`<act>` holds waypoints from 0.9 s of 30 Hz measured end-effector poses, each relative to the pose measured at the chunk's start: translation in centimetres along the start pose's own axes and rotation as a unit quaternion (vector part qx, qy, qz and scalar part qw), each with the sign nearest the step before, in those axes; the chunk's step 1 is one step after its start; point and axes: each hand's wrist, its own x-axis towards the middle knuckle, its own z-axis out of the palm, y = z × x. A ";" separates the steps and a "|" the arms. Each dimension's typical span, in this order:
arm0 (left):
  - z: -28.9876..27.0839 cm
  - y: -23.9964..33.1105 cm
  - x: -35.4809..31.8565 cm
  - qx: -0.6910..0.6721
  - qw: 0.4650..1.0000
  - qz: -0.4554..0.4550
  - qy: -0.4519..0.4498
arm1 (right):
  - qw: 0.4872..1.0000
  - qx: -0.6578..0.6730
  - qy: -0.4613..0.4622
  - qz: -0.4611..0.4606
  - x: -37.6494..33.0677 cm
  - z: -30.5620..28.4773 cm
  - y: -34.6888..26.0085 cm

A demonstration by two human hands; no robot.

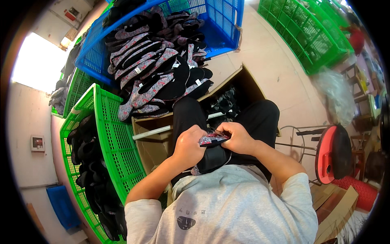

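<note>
Both hands, left hand [187,147] and right hand [239,138], around patterned shoe upper [212,140] between them.

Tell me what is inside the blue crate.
The blue crate holds a heap of flat shoes, floral-patterned with black insides, spilling over its front edge. The crate's bottom and lower layers are covered.

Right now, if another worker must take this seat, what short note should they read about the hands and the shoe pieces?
Left hand: closed on the floral shoe upper, gripping its left end over the lap.
Right hand: closed on the same piece, pinching its right end.
Blue crate ahead: a pile of floral uppers spills over its edge.
Green crate at left: holds dark pieces.
Cardboard box sits between the knees.
Done: one piece is in hand.
Left: cannot tell how many piled pieces are already worked.
</note>
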 end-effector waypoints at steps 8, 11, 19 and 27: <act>-0.1 -0.9 -3.3 -0.317 0.904 -0.256 -0.127 | 0.948 0.263 -0.130 0.124 -0.5 1.2 1.5; 0.7 -0.8 -4.6 -0.525 0.777 -0.332 -0.103 | 0.898 0.376 -0.152 0.173 -0.5 1.8 2.8; 2.1 -0.2 -5.4 -0.742 0.564 -0.347 -0.107 | 0.723 0.635 -0.218 0.162 -0.9 4.2 7.5; 1.2 0.8 -4.5 -0.761 0.511 -0.360 -0.173 | 0.792 0.561 -0.191 0.147 -0.8 3.8 6.4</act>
